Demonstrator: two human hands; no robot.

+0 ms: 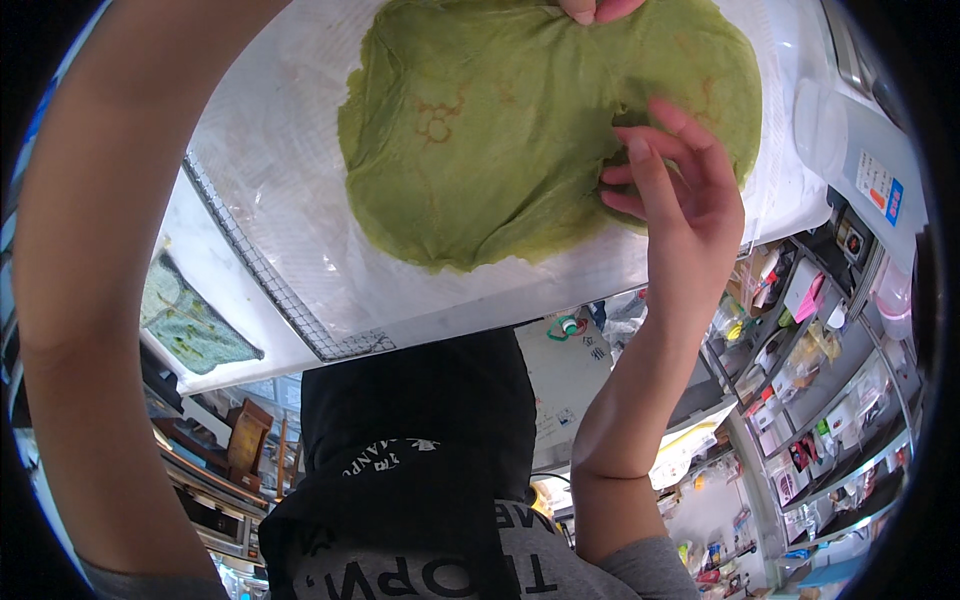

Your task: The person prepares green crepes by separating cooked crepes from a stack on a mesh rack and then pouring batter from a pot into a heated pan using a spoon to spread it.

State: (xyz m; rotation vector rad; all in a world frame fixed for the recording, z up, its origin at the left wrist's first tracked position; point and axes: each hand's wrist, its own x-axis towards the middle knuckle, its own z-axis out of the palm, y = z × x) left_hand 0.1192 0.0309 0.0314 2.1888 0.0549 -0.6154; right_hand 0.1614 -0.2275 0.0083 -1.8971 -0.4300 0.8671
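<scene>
A thin, wrinkled green sheet (495, 150), like dough, lies spread over white, translucent sheeting (285, 247) on the worktop. Brownish-red marks show on it in places. At the top edge, only the fingertips of my left hand (596, 9) are visible; they pinch the green sheet, and folds run out from them. My right hand (682, 172) is over the sheet's right part with its fingers spread and slightly curled. Its fingertips are at a torn, dark opening in the sheet, and some touch the ragged edge.
A mesh-patterned border (255, 262) runs along the worktop's left side. Beyond it lies a grey-green cloth (195, 322) on a white surface. Clear plastic containers (821, 131) stand at the right. Below right are metal shelves (832, 390) crowded with packages. My apron (420, 420) is close to the front edge.
</scene>
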